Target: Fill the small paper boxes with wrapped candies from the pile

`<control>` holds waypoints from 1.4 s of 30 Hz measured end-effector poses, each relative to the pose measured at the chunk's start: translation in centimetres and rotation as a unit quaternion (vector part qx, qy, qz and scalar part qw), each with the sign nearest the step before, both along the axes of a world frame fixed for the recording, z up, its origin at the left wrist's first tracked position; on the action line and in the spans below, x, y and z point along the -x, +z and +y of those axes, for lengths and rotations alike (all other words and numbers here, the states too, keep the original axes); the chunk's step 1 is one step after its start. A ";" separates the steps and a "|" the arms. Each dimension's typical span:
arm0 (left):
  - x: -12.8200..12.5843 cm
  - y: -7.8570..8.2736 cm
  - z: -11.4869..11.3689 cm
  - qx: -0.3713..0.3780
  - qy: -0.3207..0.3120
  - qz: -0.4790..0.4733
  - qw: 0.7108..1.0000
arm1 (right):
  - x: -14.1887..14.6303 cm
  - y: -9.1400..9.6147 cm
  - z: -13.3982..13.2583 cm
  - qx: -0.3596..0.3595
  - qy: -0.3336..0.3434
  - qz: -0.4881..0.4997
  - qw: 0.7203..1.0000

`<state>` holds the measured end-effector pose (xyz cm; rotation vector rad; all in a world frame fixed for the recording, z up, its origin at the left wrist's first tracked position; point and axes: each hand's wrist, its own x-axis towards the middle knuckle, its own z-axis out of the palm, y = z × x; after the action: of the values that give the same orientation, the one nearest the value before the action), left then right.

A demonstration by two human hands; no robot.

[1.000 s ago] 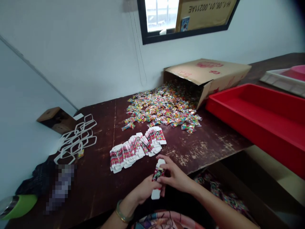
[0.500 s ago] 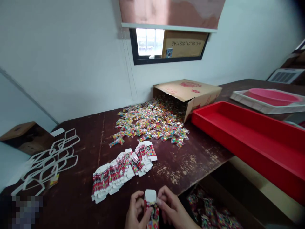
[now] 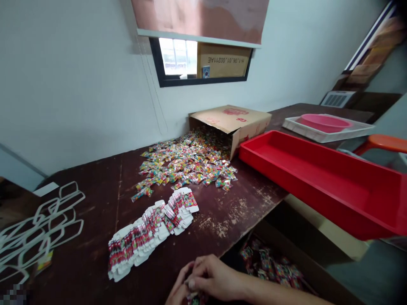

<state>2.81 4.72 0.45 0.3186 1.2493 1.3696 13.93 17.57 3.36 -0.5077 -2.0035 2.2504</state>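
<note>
At the bottom edge my right hand lies over my left hand, both closed on a small printed card packet that is mostly hidden. Just beyond them a fanned row of flat printed card packets lies on the dark wooden table. Farther back, a heap of small colourful candy sachets spills from a cardboard box lying on its side.
A long red tray sits at the right, a white tray with a pink basin behind it. White card offcuts lie at the left. A box of colourful sachets sits below the table edge.
The view has swung up and right. My hands with the packet have dropped to the bottom edge, and the packet, plain before, is now almost covered by my fingers.
</note>
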 end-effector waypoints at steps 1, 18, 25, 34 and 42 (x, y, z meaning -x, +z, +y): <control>-0.2 0.3 -0.1 0.006 0.010 -0.018 1.000 | 0.0 0.1 -0.1 -0.044 -0.009 0.021 0.999; 1.0 2.9 -0.2 0.000 -0.092 0.129 0.987 | 0.1 0.7 9.2 -0.448 0.076 0.067 0.888; 6.8 6.3 -1.9 0.107 -0.311 0.309 0.892 | 2.2 -0.4 20.9 -0.630 -0.141 -0.143 0.750; 5.2 4.4 0.2 0.097 -0.024 0.098 0.990 | -3.1 -6.0 3.4 -0.568 -0.098 0.016 0.817; 1.0 2.3 2.6 0.034 -0.056 0.034 0.997 | -3.7 -2.6 0.5 -0.257 -0.193 0.084 0.943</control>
<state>1.82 7.30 2.70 0.3853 1.3125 1.2257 17.64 18.05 0.80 -0.5638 -2.0683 1.4254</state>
